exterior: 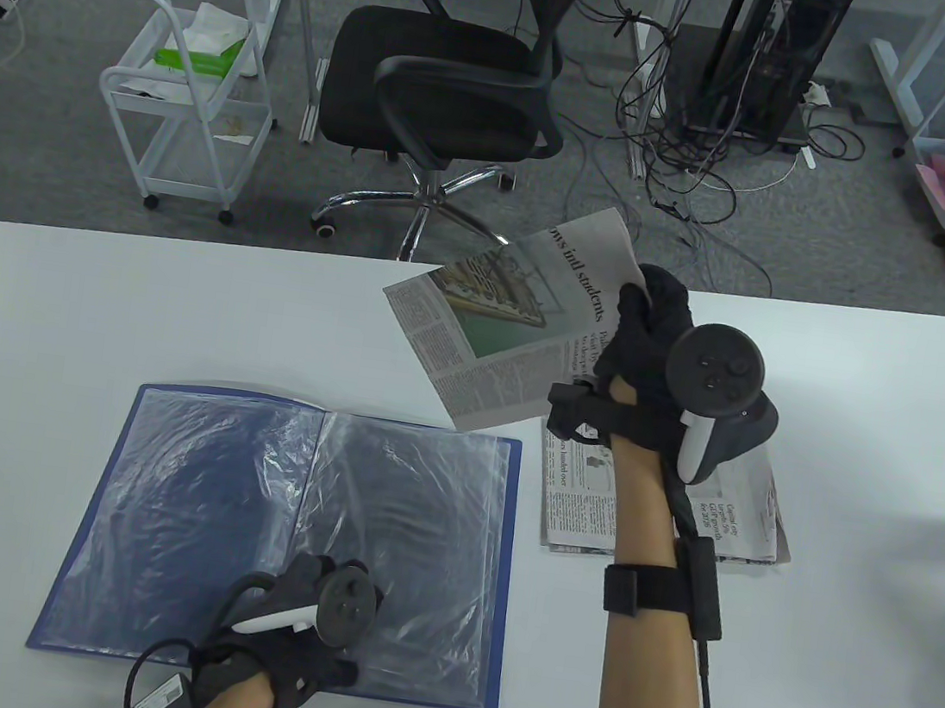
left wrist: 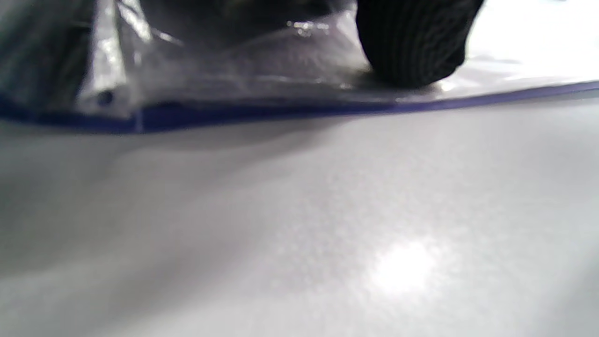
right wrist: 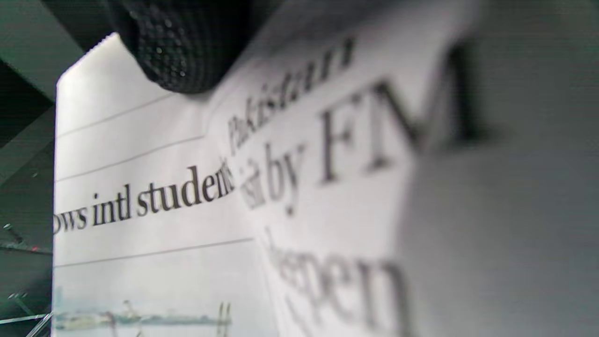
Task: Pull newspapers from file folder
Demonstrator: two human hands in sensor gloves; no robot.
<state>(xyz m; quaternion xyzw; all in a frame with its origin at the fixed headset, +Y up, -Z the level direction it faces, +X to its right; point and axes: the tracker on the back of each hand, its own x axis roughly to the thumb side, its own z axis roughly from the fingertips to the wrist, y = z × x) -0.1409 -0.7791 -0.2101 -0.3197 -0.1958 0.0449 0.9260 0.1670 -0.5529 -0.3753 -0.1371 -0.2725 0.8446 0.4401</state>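
Note:
A blue file folder (exterior: 164, 453) with clear plastic sleeves lies open on the white table. My left hand (exterior: 312, 611) rests on the folder's lower right page, a fingertip (left wrist: 412, 47) pressing the sleeve near its blue edge (left wrist: 281, 112). My right hand (exterior: 645, 333) holds a folded newspaper sheet (exterior: 511, 324) in the air above the table, to the right of and beyond the folder. The sheet fills the right wrist view (right wrist: 187, 187), with a gloved fingertip (right wrist: 182, 47) on it. A stack of newspapers (exterior: 583, 508) lies on the table under my right forearm.
The white table (exterior: 96, 304) stretches left and right of the folder. Beyond its far edge stand a black office chair (exterior: 455, 91), a white wire cart (exterior: 194, 91) and a tangle of cables (exterior: 689, 165) on the floor.

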